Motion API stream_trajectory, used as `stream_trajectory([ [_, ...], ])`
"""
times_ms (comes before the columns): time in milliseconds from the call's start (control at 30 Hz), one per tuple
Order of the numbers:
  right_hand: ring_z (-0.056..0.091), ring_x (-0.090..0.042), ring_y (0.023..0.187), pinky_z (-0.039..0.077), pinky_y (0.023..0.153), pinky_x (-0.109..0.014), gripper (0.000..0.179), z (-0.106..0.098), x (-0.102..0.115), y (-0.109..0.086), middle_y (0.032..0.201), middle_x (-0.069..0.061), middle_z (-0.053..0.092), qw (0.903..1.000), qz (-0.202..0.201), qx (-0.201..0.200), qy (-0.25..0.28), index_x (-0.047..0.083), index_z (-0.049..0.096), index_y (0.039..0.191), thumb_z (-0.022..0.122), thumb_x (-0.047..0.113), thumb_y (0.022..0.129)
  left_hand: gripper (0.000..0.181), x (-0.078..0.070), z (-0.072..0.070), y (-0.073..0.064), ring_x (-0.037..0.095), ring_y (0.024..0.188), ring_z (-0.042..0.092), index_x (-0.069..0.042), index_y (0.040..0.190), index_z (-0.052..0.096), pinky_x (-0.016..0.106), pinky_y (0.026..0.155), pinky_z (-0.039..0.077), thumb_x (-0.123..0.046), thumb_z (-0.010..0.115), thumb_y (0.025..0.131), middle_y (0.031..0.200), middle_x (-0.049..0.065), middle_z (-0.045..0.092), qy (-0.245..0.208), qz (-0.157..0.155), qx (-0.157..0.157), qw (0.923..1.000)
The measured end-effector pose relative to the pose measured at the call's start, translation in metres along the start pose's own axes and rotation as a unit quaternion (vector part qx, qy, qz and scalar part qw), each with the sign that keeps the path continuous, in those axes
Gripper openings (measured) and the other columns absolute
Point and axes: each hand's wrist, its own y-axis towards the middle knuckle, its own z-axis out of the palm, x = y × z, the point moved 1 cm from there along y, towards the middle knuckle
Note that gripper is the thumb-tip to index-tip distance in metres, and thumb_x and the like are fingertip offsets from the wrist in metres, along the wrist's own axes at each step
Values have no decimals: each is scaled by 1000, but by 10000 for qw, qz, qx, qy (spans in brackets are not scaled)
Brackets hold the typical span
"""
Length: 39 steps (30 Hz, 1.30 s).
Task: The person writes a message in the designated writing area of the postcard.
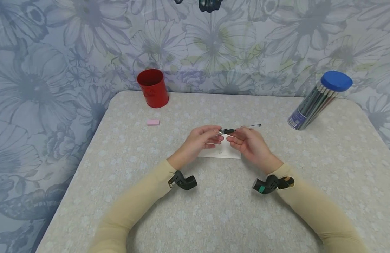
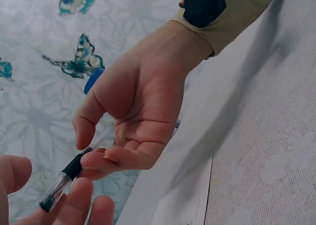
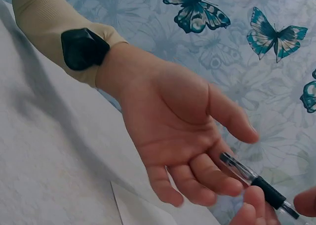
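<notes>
A clear-barrelled pen with a black grip [image 1: 228, 131] is held between the two hands, above a white paper [image 1: 225, 151] on the table. My right hand [image 1: 253, 146] pinches its barrel between thumb and fingers. Beside the pen's dark-tipped clear end is my left hand [image 1: 202, 138]; its fingers lie under that end, while the thumb stands apart from it in the right wrist view. The pen [image 3: 266, 189] slants past the left fingertips [image 3: 229, 184]. In the left wrist view, the right thumb [image 2: 86, 129] is close against the pen [image 2: 73, 167].
A pink eraser [image 1: 153, 122] lies left of the hands. Behind it stands a red metal pail [image 1: 157, 96]. At the back right, a blue-lidded tube of pencils [image 1: 315, 105] leans to the right. Flower-patterned wall covering [image 1: 210, 45] rises behind the table [image 1: 214, 211].
</notes>
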Motion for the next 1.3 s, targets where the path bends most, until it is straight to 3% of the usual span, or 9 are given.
stream_trajectory([
  [200, 75, -11, 77, 58, 72, -22, 25, 8, -7, -3, 90, 0, 78, 9997, -151, -109, 143, 11, 52, 89, 36, 11, 108, 35, 0, 1, 2, 25, 108, 71, -1, 134, 64, 41, 100, 56, -14, 60, 102, 117, 17, 74, 28, 219, -459, 9987],
  [300, 75, -11, 76, 58, 70, -21, 24, 11, -10, -4, 92, 0, 79, 9996, -234, -73, 101, 11, 47, 85, 37, 10, 107, 33, 1, 0, 4, 12, 98, 71, -1, 131, 67, 33, 93, 58, -10, 62, 100, 113, 16, 76, 301, 397, -683, 9964],
  [400, 76, -9, 76, 58, 70, -20, 18, 11, -13, -3, 94, 2, 78, 9995, -308, -17, -7, 11, 42, 89, 41, 9, 107, 30, 2, -1, 5, 13, 97, 71, -3, 127, 70, 25, 86, 56, -8, 64, 98, 113, 15, 77, 714, 644, -802, 9921],
  [500, 75, -8, 77, 58, 71, -19, 2, 11, -16, -1, 96, 4, 78, 9994, -329, 15, -102, 9, 45, 108, 44, 9, 107, 28, 1, -3, 6, 17, 101, 72, -4, 124, 72, 22, 80, 53, -10, 67, 97, 116, 14, 76, 1125, 877, -818, 9864],
  [633, 74, -7, 77, 58, 72, -19, 35, 11, -19, 1, 97, 7, 78, 9992, -332, 33, -203, 2, 42, 141, 46, 9, 107, 29, 1, -5, 6, 19, 102, 71, -3, 123, 72, 22, 75, 50, -12, 68, 96, 119, 13, 74, 1369, 1057, -749, 9821],
  [733, 74, -6, 77, 58, 73, -19, 40, 11, -21, 1, 97, 8, 78, 9991, -349, 64, -247, 2, 40, 146, 47, 9, 107, 30, 0, -7, 6, 17, 100, 71, -1, 123, 72, 22, 75, 50, -11, 68, 96, 118, 14, 75, 1417, 1146, -692, 9808],
  [900, 74, -6, 77, 58, 73, -19, 30, 11, -22, 0, 97, 8, 79, 9992, -325, 116, -211, 8, 48, 137, 47, 8, 107, 30, 0, -9, 8, 14, 97, 71, -1, 123, 72, 22, 75, 49, -11, 67, 96, 116, 14, 76, 1486, 1166, -606, 9801],
  [1100, 74, -6, 76, 58, 74, -18, 47, 10, -20, -1, 96, 8, 78, 9992, -262, 70, -279, 0, 35, 152, 48, 9, 107, 30, -1, -13, 8, 17, 101, 72, 0, 124, 71, 23, 79, 51, -10, 65, 97, 114, 14, 77, 1453, 1105, -541, 9817],
  [1300, 73, -7, 76, 58, 74, -19, 47, 5, -17, -1, 97, 7, 77, 9993, -213, -146, -264, 2, 38, 151, 50, 9, 106, 28, -1, -26, 8, 26, 109, 72, -1, 122, 72, 39, 96, 56, -10, 63, 97, 114, 15, 77, 1350, 982, -753, 9831],
])
